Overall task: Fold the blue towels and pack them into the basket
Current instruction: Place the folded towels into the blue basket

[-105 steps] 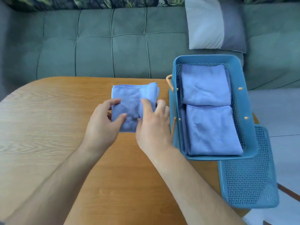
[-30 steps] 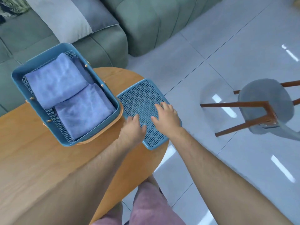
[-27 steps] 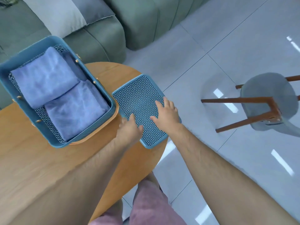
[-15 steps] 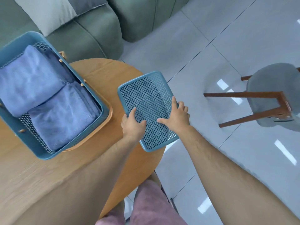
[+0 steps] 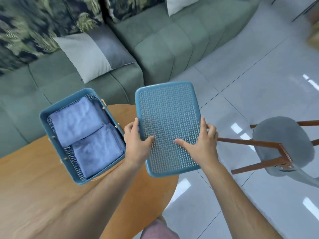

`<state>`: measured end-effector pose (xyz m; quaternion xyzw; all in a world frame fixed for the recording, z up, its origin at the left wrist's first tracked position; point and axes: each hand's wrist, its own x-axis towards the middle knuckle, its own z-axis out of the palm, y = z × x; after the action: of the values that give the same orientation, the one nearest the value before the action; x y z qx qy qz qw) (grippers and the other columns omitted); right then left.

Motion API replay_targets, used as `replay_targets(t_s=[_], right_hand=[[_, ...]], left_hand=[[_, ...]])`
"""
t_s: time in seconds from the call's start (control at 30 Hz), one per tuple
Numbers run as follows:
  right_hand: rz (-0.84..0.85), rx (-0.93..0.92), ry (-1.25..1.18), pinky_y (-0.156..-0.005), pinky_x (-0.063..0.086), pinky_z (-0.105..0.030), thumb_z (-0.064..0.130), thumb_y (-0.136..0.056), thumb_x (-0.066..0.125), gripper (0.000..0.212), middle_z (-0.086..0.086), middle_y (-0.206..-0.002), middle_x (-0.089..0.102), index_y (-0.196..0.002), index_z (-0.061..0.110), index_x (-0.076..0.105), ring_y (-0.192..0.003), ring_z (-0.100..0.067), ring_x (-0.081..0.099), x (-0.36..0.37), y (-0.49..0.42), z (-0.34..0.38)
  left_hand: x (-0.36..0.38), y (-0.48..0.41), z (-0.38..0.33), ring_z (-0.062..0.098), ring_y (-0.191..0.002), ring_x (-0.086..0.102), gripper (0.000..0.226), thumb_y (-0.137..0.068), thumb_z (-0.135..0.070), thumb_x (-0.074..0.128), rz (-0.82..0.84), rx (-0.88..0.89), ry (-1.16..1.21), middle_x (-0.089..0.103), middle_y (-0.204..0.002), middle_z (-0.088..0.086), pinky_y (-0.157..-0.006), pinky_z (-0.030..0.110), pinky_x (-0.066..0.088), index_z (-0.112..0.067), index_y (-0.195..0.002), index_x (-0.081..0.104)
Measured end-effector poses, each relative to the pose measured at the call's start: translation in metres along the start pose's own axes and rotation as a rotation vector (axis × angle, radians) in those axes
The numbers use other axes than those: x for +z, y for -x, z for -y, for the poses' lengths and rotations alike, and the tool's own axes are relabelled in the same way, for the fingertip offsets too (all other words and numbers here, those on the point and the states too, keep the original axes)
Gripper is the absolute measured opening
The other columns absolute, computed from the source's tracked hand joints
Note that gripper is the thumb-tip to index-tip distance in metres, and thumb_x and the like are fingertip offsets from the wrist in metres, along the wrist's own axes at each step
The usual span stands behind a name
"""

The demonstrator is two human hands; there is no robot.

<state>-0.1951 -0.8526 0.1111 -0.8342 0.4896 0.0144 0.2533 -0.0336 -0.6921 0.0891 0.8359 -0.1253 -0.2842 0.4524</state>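
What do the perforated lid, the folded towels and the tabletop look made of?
The lid looks like rigid moulded plastic, matte blue, with a punched weave pattern. The towels seem microfibre or terry: soft, fuzzy nap. The tabletop shows grain, so wood or veneer, smooth; which one is unclear.

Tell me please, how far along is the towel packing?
Done: folded blue towels lie in the basket. In hand: the left hand and right hand grip the blue mesh lid, held up beside the basket. Left: probably only putting the lid on.
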Motion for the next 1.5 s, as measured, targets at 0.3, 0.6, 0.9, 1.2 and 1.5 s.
replay_targets(t_s=[0.3, 0.6, 0.9, 1.2, 1.5], right_hand=[[0.107, -0.330, -0.029, -0.111, 0.034, -0.040, 0.072, -0.080, 0.065, 0.112, -0.005, -0.136, 0.032, -0.161, 0.017, 0.013, -0.126, -0.025, 0.037, -0.008, 0.001, 0.142], [0.318, -0.437, 0.113, -0.115, 0.033, -0.043, 0.071, -0.081, 0.066, 0.109, -0.011, -0.147, 0.033, -0.159, 0.013, 0.016, -0.137, -0.030, 0.035, 0.068, -0.010, 0.236], [0.366, -0.453, 0.141, -0.109, 0.040, -0.044, 0.069, -0.080, 0.068, 0.105, -0.006, -0.139, 0.036, -0.157, 0.019, 0.019, -0.129, -0.027, 0.039, 0.112, -0.013, 0.244], [0.324, -0.469, 0.128, -0.101, 0.046, -0.042, 0.064, -0.087, 0.059, 0.071, 0.001, -0.126, 0.044, -0.139, 0.020, 0.042, -0.121, -0.021, 0.042, 0.117, -0.033, 0.251], [0.382, -0.473, -0.109, -0.100, 0.040, -0.034, 0.038, -0.104, 0.047, 0.042, -0.018, -0.124, 0.057, -0.126, 0.007, 0.064, -0.118, -0.031, 0.053, 0.157, -0.133, 0.358]], left_hand=[[-0.144, 0.012, -0.009, 0.011, -0.124, 0.048, 0.073, -0.082, -0.013, 0.080, -0.292, -0.046, 0.079, 0.042, -0.130, -0.009, -0.110, 0.032, 0.039, -0.025, -0.146, 0.047], [-0.218, 0.003, 0.061, 0.025, -0.129, 0.046, 0.078, -0.083, -0.021, 0.079, -0.414, -0.285, 0.022, 0.043, -0.141, 0.003, -0.113, 0.048, 0.039, -0.016, -0.151, 0.041], [-0.217, -0.004, 0.100, 0.022, -0.132, 0.044, 0.071, -0.088, -0.011, 0.072, -0.438, -0.366, 0.087, 0.043, -0.145, 0.001, -0.114, 0.047, 0.038, -0.016, -0.151, 0.039], [-0.217, -0.026, 0.101, 0.018, -0.113, 0.055, 0.036, -0.090, -0.021, 0.068, -0.571, -0.400, 0.138, 0.051, -0.122, -0.005, -0.099, 0.045, 0.052, -0.019, -0.124, 0.054], [-0.277, -0.135, 0.084, 0.024, -0.110, 0.062, 0.039, -0.102, -0.034, 0.053, -0.562, -0.357, 0.040, 0.065, -0.121, 0.011, -0.100, 0.035, 0.048, -0.004, -0.125, 0.065]])
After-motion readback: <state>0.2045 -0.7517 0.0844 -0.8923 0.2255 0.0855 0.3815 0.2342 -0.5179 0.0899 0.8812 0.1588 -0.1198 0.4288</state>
